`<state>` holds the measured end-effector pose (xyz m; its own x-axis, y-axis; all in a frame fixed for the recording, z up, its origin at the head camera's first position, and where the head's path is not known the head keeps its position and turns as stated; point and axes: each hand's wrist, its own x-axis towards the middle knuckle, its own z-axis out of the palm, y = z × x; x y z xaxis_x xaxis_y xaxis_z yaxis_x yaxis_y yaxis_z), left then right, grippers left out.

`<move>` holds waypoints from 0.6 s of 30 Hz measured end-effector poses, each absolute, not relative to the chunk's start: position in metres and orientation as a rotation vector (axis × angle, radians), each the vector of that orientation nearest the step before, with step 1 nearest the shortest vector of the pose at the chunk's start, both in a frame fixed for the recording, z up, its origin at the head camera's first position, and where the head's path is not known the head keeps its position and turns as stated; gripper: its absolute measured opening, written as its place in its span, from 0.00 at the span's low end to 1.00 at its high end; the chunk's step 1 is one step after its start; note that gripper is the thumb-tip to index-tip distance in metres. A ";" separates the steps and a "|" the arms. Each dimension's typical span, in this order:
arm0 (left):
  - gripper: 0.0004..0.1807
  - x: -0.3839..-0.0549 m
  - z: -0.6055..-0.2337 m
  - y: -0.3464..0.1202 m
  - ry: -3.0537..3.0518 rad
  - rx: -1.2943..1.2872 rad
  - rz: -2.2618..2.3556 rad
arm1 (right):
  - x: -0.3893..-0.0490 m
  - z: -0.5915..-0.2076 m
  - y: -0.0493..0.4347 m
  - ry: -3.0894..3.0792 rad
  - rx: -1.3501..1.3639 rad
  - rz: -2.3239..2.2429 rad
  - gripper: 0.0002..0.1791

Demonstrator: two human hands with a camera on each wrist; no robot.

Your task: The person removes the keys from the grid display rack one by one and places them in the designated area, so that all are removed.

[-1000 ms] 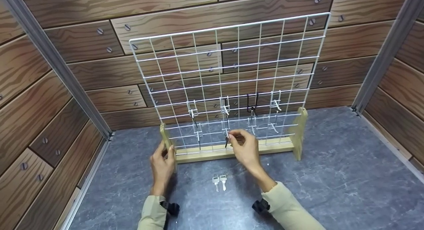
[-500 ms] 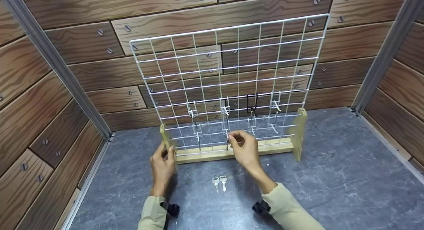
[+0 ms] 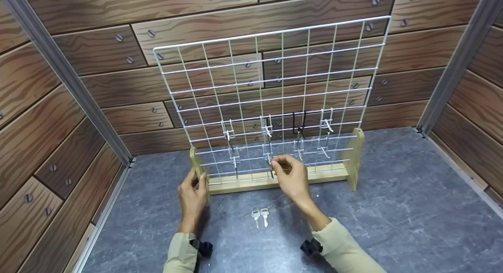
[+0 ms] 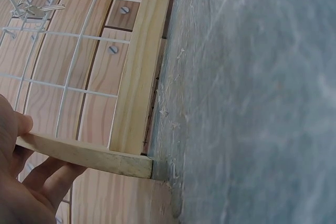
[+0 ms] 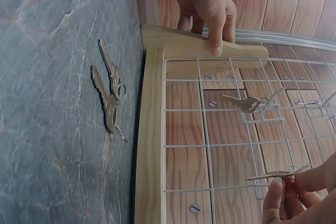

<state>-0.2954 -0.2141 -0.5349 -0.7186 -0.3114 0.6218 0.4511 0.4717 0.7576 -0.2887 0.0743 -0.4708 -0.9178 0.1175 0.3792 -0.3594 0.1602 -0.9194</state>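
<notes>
A white wire grid rack (image 3: 271, 32) stands upright in a wooden base. My left hand (image 3: 192, 196) grips the left wooden upright (image 4: 89, 157), thumb on one side and fingers on the other. At a lower-row hook, my right hand (image 3: 292, 180) pinches a key (image 5: 273, 175) by its small ring, close to the hook's prong. The key's blade points down in the head view. Beside it, another key (image 5: 240, 101) hangs from a neighbouring hook. Two silver keys (image 3: 265, 216) with rings lie on the table in front of the rack.
Several more hooks, including a black hook (image 3: 299, 127), sit on the grid, some with keys hanging. The wooden base bar (image 3: 330, 172) runs between the uprights on the grey marbled table (image 3: 401, 210). Wood-patterned walls (image 3: 220, 21) enclose the back and sides.
The key at my right fingertips swings slightly, its blade shifting to the right. My left hand stays on the upright, and the two keys on the table have not moved.
</notes>
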 end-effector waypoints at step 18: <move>0.14 -0.298 -0.538 -0.216 -1.932 -0.162 -1.307 | -0.285 -0.468 0.075 -2.075 0.207 1.853 0.04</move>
